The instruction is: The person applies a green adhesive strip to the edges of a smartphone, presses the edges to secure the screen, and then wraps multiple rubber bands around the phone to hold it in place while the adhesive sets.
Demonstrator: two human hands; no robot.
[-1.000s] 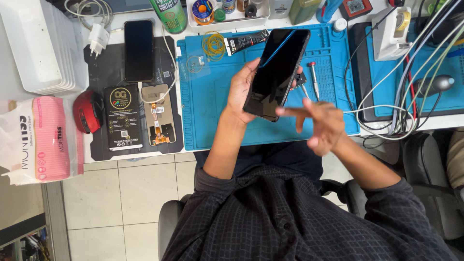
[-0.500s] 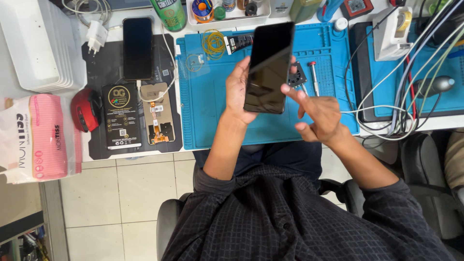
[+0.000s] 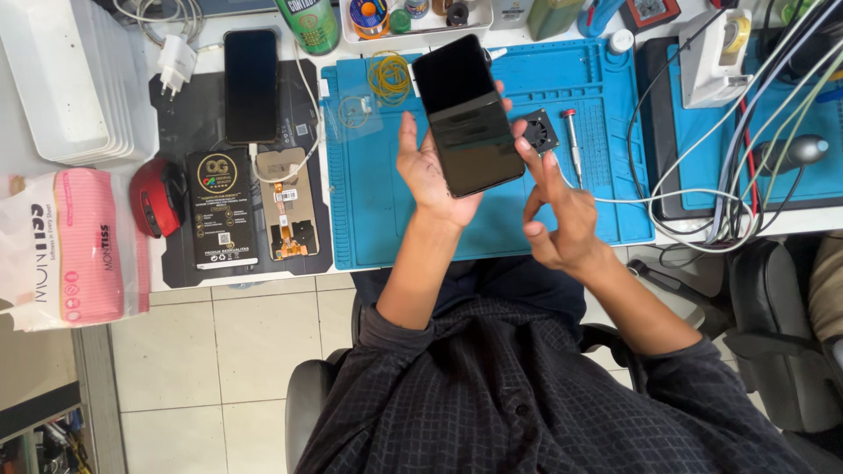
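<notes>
The left hand (image 3: 428, 167) cradles a dark smartphone (image 3: 467, 116) from beneath, fingers spread wide along its edge, holding it screen-up above the blue work mat (image 3: 606, 140). The right hand (image 3: 562, 219) has one fingertip at the phone's right edge, other fingers loosely curled and holding nothing. On the mat beside the phone lie a small screwdriver (image 3: 572, 133) and a little black fan (image 3: 540, 130). The phone looks closed; whether any work remains I cannot tell.
</notes>
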